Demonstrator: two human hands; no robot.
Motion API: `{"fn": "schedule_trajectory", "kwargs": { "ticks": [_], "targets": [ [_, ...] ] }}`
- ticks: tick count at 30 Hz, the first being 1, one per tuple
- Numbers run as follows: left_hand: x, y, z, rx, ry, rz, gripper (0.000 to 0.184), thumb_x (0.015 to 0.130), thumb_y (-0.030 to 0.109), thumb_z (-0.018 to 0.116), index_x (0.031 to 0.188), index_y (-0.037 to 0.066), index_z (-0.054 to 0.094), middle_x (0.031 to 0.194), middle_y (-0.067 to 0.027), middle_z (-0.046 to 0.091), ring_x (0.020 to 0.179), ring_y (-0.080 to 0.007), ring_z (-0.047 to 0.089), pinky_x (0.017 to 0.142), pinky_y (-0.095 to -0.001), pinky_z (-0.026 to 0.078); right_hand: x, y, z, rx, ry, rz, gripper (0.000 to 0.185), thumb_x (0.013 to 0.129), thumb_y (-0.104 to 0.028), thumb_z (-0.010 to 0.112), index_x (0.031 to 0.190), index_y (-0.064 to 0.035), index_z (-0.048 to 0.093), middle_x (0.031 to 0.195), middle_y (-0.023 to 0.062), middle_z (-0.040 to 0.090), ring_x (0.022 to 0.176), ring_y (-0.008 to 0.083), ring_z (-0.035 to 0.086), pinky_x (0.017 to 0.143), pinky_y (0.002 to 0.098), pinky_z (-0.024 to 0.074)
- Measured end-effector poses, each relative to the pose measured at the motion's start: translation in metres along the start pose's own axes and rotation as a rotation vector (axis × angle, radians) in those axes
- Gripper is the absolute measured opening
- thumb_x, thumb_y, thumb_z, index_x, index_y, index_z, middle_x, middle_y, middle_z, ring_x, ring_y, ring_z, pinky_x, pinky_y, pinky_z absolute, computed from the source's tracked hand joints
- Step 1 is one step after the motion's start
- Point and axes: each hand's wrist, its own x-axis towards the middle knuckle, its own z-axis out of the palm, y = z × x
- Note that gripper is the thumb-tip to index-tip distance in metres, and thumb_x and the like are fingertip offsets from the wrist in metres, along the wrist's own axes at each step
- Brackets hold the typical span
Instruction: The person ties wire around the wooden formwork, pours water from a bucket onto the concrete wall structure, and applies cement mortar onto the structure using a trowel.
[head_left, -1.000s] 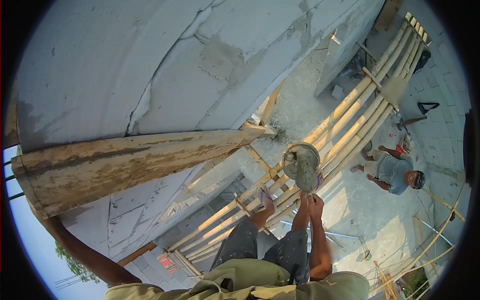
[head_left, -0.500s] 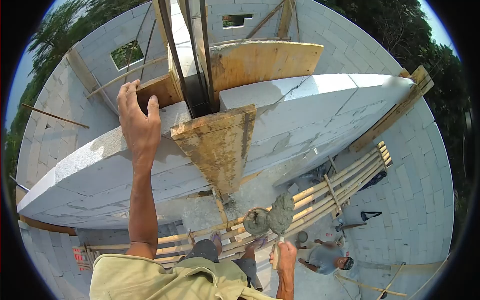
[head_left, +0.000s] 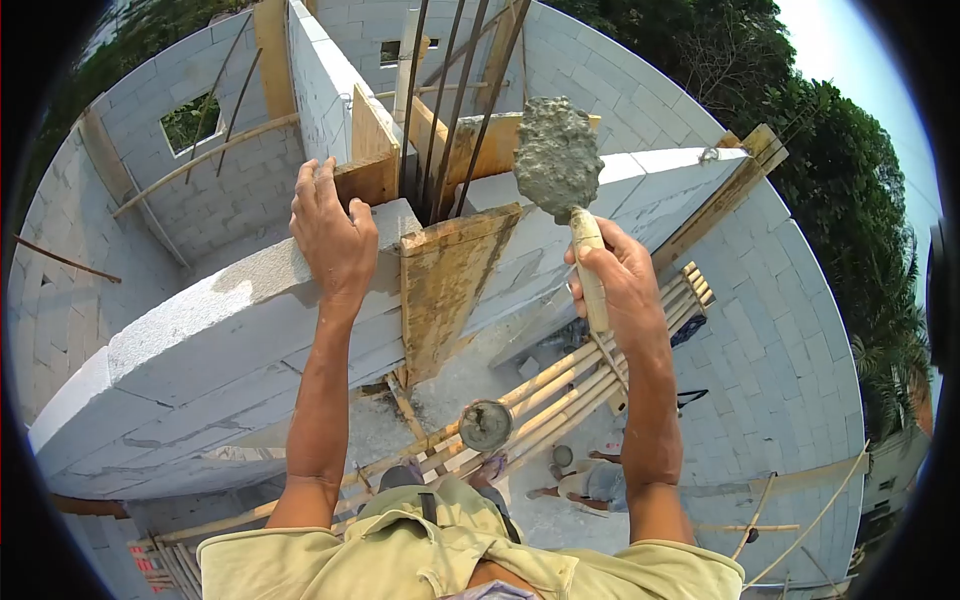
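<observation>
My right hand [head_left: 622,275] is closed around the pale handle of a trowel [head_left: 590,270], held up in front of the wall. A thick heap of wet grey mortar [head_left: 558,158] covers its blade. My left hand [head_left: 335,235], fingers apart, rests at the top of the block wall [head_left: 240,290], beside a small wooden board [head_left: 367,181]. Between the boards of the column formwork stand dark steel bars [head_left: 435,150]. A stained plank [head_left: 450,285] is upright against the near face of the wall.
Bamboo poles [head_left: 560,385] form a platform below me, with a round bucket of mortar [head_left: 486,426] on it. Lower down on the right is another person [head_left: 600,485], partly hidden by my right arm. More block walls [head_left: 770,330] stand around.
My right hand has risen with the loaded trowel from low over the bucket to above the wall. My left hand stays at the wall top. The view has tilted up from the platform.
</observation>
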Motion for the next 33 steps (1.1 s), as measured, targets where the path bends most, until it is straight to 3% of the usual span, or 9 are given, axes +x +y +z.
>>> {"fn": "schedule_trajectory", "kwargs": {
  "ticks": [2, 6, 8, 9, 21, 25, 28, 31, 33],
  "targets": [
    [0.000, -0.002, 0.000, -0.019, -0.001, 0.007, 0.062, 0.086, 0.009, 0.058, 0.147, 0.006, 0.050, 0.153, -0.0116, 0.042, 0.138, -0.0312, 0.044, 0.115, -0.0482, 0.034, 0.023, -0.008, 0.023, -0.185, -0.015, -0.114, 0.048, 0.094, -0.017, 0.064, 0.134, 0.0085, 0.055, 0.098, 0.0120, 0.066, 0.071, 0.0161, 0.065, 0.060, 0.0323, 0.0561],
    [0.001, -0.001, -0.002, -0.059, 0.009, 0.007, 0.063, 0.083, 0.007, 0.056, 0.146, 0.005, 0.050, 0.152, -0.0119, 0.043, 0.137, -0.0315, 0.045, 0.115, -0.0486, 0.035, 0.055, 0.015, 0.053, -0.643, 0.002, -0.359, 0.049, 0.094, -0.015, 0.066, 0.136, 0.0089, 0.056, 0.112, 0.0178, 0.068, 0.081, 0.0198, 0.070, 0.066, 0.0335, 0.0585],
    [0.002, -0.001, -0.002, -0.065, 0.007, 0.014, 0.063, 0.083, 0.007, 0.055, 0.145, 0.004, 0.050, 0.151, -0.0122, 0.043, 0.137, -0.0317, 0.045, 0.115, -0.0486, 0.035, 0.059, 0.027, 0.065, -0.793, 0.109, -0.668, 0.049, 0.092, -0.014, 0.067, 0.134, 0.0096, 0.057, 0.125, 0.0253, 0.067, 0.105, 0.0333, 0.071, 0.090, 0.0396, 0.0566],
    [0.001, -0.001, -0.002, -0.070, 0.013, 0.008, 0.062, 0.083, 0.007, 0.055, 0.145, 0.004, 0.050, 0.151, -0.0125, 0.044, 0.136, -0.0319, 0.045, 0.115, -0.0486, 0.034, 0.058, 0.025, 0.067, -0.779, 0.059, -0.579, 0.050, 0.091, -0.013, 0.068, 0.134, 0.0098, 0.057, 0.130, 0.0285, 0.064, 0.121, 0.0408, 0.064, 0.106, 0.0428, 0.0480],
    [0.000, 0.003, -0.002, -0.045, -0.003, 0.002, 0.062, 0.085, 0.010, 0.055, 0.146, 0.006, 0.049, 0.153, -0.0145, 0.043, 0.141, -0.0336, 0.043, 0.117, -0.0497, 0.033, 0.045, 0.026, 0.043, -0.930, 0.003, -0.469, 0.048, 0.092, -0.012, 0.067, 0.137, 0.0016, 0.057, 0.129, 0.0241, 0.065, 0.116, 0.0375, 0.066, 0.103, 0.0444, 0.0505],
    [-0.001, 0.001, 0.005, -0.005, -0.014, -0.004, 0.060, 0.087, 0.014, 0.056, 0.147, 0.009, 0.050, 0.156, -0.0148, 0.041, 0.145, -0.0339, 0.040, 0.119, -0.0505, 0.032, 0.032, 0.042, 0.024, -0.823, 0.117, -0.477, 0.048, 0.091, -0.011, 0.069, 0.136, 0.0007, 0.056, 0.124, 0.0218, 0.066, 0.112, 0.0357, 0.067, 0.097, 0.0434, 0.0534],
    [-0.002, 0.001, 0.008, -0.008, 0.004, 0.052, 0.056, 0.090, 0.015, 0.057, 0.145, 0.008, 0.053, 0.153, -0.0159, 0.044, 0.145, -0.0339, 0.041, 0.121, -0.0464, 0.032, 0.012, 0.070, -0.003, -0.673, 0.150, -0.438, 0.045, 0.090, -0.009, 0.069, 0.131, 0.0016, 0.056, 0.111, 0.0176, 0.067, 0.100, 0.0280, 0.068, 0.087, 0.0383, 0.0551],
    [-0.004, -0.003, 0.015, 0.048, 0.008, 0.073, 0.052, 0.092, 0.017, 0.059, 0.143, 0.007, 0.055, 0.152, -0.0174, 0.044, 0.145, -0.0326, 0.040, 0.121, -0.0441, 0.032, -0.010, 0.118, -0.036, -0.481, 0.275, -0.310, 0.031, 0.088, -0.005, 0.067, 0.117, 0.0006, 0.059, 0.091, 0.0081, 0.062, 0.076, 0.0125, 0.056, 0.069, 0.0285, 0.0494],
    [-0.002, -0.003, 0.018, 0.095, -0.003, 0.085, 0.051, 0.093, 0.017, 0.059, 0.143, 0.007, 0.055, 0.151, -0.0173, 0.045, 0.144, -0.0322, 0.041, 0.120, -0.0438, 0.033, -0.028, 0.186, -0.063, -0.221, 0.278, 0.017, 0.022, 0.088, -0.010, 0.069, 0.107, -0.0020, 0.062, 0.075, 0.0045, 0.061, 0.065, 0.0133, 0.060, 0.061, 0.0309, 0.0489]
  ]
}}
